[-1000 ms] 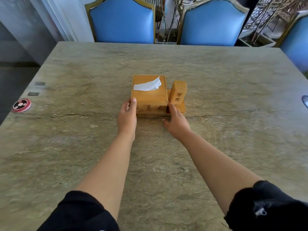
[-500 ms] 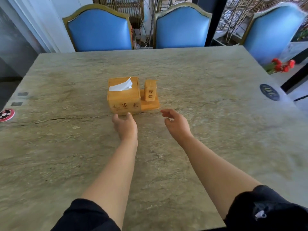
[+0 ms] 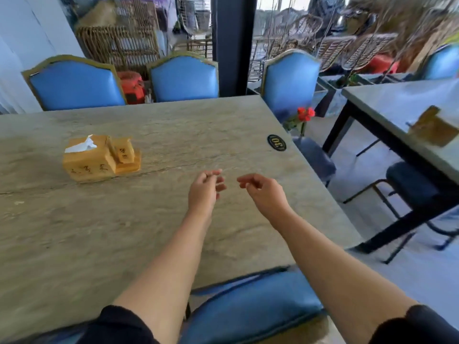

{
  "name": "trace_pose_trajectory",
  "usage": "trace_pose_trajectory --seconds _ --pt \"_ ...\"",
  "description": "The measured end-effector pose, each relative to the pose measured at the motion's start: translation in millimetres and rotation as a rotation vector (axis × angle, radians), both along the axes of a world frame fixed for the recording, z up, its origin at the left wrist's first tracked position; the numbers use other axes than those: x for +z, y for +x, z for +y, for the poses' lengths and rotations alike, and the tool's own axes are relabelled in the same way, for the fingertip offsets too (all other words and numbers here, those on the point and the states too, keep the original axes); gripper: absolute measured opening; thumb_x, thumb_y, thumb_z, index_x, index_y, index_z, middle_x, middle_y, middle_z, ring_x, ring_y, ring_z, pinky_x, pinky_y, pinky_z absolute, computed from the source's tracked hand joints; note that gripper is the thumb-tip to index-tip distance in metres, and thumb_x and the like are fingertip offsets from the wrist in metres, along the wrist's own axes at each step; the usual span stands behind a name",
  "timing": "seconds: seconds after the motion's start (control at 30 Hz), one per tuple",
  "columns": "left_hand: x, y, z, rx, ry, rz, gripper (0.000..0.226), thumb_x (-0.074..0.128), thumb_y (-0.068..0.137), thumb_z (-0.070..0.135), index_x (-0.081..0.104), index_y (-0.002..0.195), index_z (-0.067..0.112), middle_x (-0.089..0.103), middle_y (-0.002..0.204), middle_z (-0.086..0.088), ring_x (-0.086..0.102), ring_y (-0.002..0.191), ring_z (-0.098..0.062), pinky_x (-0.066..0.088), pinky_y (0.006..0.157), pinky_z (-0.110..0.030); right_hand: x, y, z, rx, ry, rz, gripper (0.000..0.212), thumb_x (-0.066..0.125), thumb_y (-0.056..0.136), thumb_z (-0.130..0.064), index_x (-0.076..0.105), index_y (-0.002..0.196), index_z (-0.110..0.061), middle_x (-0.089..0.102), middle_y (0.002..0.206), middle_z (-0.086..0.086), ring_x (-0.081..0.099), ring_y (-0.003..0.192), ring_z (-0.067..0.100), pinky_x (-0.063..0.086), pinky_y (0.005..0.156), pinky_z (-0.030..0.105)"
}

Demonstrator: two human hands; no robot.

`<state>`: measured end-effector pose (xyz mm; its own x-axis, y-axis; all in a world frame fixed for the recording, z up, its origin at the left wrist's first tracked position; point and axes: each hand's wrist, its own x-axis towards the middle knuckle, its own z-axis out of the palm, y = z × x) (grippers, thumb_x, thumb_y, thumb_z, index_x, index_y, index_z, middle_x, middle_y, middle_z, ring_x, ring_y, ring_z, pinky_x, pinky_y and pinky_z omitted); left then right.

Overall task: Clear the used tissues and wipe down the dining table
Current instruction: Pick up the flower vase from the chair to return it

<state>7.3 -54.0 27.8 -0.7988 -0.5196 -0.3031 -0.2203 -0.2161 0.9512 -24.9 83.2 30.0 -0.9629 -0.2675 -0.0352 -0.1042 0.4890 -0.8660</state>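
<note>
A wooden tissue box (image 3: 92, 162) with a white tissue (image 3: 80, 146) sticking out of its top stands on the stone dining table (image 3: 154, 135), left of centre. A small wooden toothpick holder (image 3: 124, 151) sits on the same wooden base at its right. My left hand (image 3: 205, 188) and my right hand (image 3: 260, 188) hover over the table to the right of the box, apart from it. Both have loosely curled fingers and hold nothing. No loose used tissues show on the table.
A round black number plate (image 3: 276, 142) lies near the table's right edge. Blue chairs (image 3: 183, 79) stand along the far side, another at the right (image 3: 290, 80) and one (image 3: 250, 304) just below my arms. A second table (image 3: 407, 103) stands at the right, with red flowers (image 3: 305, 114) between.
My hands let go of the tissue box and drew back to the right. The view swung right, so the box now lies at the left and the neighbouring table shows.
</note>
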Motion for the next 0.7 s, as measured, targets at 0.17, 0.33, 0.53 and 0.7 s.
trace_pose_trajectory --seconds 0.17,0.33,0.53,0.7 --pt "14.1 -19.7 91.0 -0.071 0.036 0.049 0.029 0.040 0.097 0.010 0.064 0.088 0.024 0.067 0.088 0.001 0.064 0.072 -0.012 0.043 0.064 -0.026 4.5 -7.6 103.2 -0.058 -0.013 0.003 0.028 0.051 0.092 -0.010 0.070 0.099 -0.028 0.071 0.091 -0.009 0.061 0.076 0.008 0.043 0.059 0.018" --pt "16.7 -55.5 156.3 -0.154 0.037 0.057 0.028 0.039 0.097 0.008 0.062 0.089 0.021 0.064 0.083 0.002 0.061 0.068 -0.012 0.040 0.059 -0.024 3.4 -30.6 175.3 -0.125 -0.054 -0.010 0.029 0.050 0.092 -0.010 0.071 0.101 -0.029 0.072 0.090 -0.011 0.060 0.072 -0.001 0.043 0.055 0.017" --pt "-2.0 -133.0 208.7 -0.186 0.014 0.026 0.029 0.038 0.098 0.008 0.060 0.085 0.021 0.063 0.081 0.001 0.060 0.066 -0.011 0.041 0.057 -0.022 -17.2 -98.3 234.5 -0.134 -0.087 -0.022 0.026 0.054 0.091 -0.013 0.070 0.096 -0.032 0.072 0.087 -0.012 0.065 0.080 0.005 0.050 0.067 0.016" --pt "-21.7 -219.3 237.1 -0.153 0.021 0.023 0.030 0.037 0.098 0.007 0.060 0.085 0.021 0.062 0.081 0.002 0.060 0.068 -0.011 0.041 0.059 -0.022 -40.4 -194.3 263.9 -0.115 -0.097 -0.039 0.020 0.059 0.090 -0.015 0.069 0.094 -0.031 0.072 0.088 -0.012 0.067 0.084 0.007 0.053 0.077 0.026"
